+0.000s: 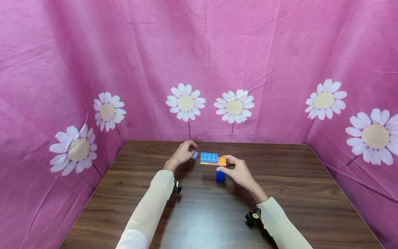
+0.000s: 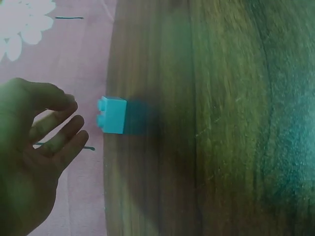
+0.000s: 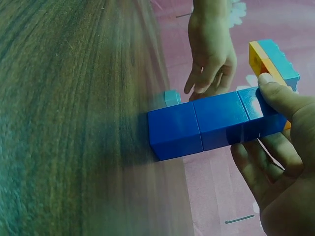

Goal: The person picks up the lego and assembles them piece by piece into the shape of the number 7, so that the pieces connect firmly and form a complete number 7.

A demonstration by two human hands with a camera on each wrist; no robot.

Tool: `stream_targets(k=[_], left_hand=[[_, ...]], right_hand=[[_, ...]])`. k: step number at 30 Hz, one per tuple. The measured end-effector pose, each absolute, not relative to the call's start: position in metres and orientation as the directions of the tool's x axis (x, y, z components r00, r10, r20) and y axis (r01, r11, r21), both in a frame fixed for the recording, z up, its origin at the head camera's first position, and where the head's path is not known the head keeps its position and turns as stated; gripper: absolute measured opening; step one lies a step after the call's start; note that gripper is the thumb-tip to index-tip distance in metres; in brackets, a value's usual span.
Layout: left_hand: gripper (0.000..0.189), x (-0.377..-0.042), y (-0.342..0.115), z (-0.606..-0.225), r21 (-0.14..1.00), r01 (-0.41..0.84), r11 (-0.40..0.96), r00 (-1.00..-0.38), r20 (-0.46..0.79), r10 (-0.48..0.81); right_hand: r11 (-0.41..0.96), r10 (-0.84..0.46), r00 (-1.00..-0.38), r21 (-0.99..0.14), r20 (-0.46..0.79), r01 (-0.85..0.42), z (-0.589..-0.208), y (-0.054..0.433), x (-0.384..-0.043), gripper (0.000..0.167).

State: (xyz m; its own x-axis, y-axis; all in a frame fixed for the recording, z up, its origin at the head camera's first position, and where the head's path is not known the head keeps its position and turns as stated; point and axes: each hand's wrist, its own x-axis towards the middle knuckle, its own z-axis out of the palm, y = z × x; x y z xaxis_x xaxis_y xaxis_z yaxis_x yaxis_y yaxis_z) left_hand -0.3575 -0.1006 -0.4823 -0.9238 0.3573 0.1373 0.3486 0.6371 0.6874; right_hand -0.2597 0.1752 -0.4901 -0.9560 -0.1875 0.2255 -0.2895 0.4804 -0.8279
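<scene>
My right hand (image 1: 238,171) grips the upper end of a toy brick tower, thumb on one side and fingers on the other. The tower's column of dark blue bricks (image 3: 199,123) stands upright on the table. Across its top lies an orange brick (image 1: 222,161), with a yellow brick (image 1: 204,163) beside it, both reaching out to the left. A light blue brick (image 1: 209,157) sits on these. My left hand (image 1: 184,152) hovers with loosely bent fingers by a small light blue brick (image 2: 114,115). In the left wrist view, a gap separates the fingertips from that brick's studs.
The brown wooden table (image 1: 149,204) reaches back to a pink cloth (image 1: 205,52) printed with white daisies. This cloth also hangs along the left and right sides. A small black device (image 1: 177,186) is strapped at the left wrist, another black device (image 1: 253,216) at the right.
</scene>
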Motion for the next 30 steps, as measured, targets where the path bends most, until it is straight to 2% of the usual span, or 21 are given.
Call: stream_targets(k=[9,23,30], left_hand=[[0.037,-0.356,-0.101,-0.497,0.573,0.371,0.731,-0.917,0.1,0.387],[0.011,-0.356,-0.099,-0.507,0.506,0.374,0.777,-0.927,0.169,0.335],[0.009,-0.354,-0.099,-0.508,0.534,0.342,0.773,-0.939,0.159,0.305]], right_hand=[[0.483,-0.201,-0.961,-0.834,0.191,-0.267,-0.49,0.174,-0.26,0.047],[0.467,-0.199,-0.957,-0.838,0.211,-0.282,-0.491,0.175,-0.259,0.048],[0.472,-0.19,-0.96,-0.839,0.206,-0.273,-0.491,0.176,-0.259,0.047]])
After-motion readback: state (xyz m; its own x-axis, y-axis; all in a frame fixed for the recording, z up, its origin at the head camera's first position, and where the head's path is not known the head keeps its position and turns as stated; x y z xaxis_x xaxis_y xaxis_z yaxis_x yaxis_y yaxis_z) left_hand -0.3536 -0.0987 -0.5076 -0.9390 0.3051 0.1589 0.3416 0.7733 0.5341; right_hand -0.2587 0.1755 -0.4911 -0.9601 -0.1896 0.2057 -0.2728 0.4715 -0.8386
